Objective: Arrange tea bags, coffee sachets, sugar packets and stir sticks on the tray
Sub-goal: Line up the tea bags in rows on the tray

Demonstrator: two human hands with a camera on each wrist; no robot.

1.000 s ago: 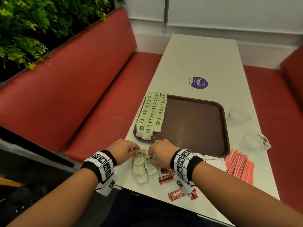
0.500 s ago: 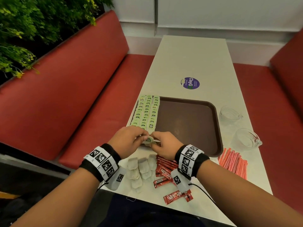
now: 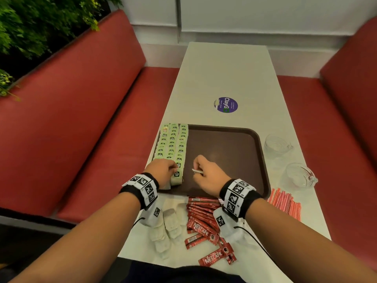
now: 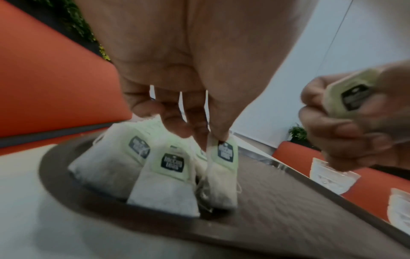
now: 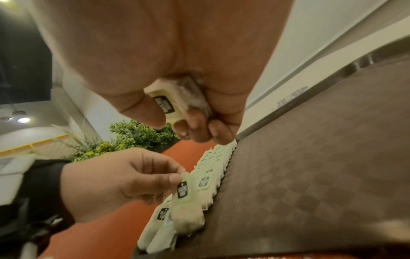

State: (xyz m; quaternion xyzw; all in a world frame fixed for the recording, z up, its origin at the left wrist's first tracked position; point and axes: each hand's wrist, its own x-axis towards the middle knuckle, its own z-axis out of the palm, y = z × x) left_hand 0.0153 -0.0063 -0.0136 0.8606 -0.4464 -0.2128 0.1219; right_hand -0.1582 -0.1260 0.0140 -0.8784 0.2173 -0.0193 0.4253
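A brown tray (image 3: 234,152) lies on the white table, with three rows of green-tagged tea bags (image 3: 173,139) along its left side. My left hand (image 3: 175,168) pinches the tag of a tea bag (image 4: 223,168) that stands at the near end of the right row. Just to its right, my right hand (image 3: 196,169) hovers over the tray, curled round another tea bag (image 5: 175,103). Loose tea bags (image 3: 169,221), red coffee sachets (image 3: 202,217) and orange stir sticks (image 3: 285,203) lie on the table near me.
Two glass cups (image 3: 275,144) (image 3: 299,174) stand to the right of the tray. A purple sticker (image 3: 226,104) is on the table beyond it. Red benches (image 3: 81,119) run along both sides. The right part of the tray is bare.
Both hands have moved forward from the loose tea bags on the table to the tray, each carrying a tea bag. The left one now holds its bag at the row's near end.
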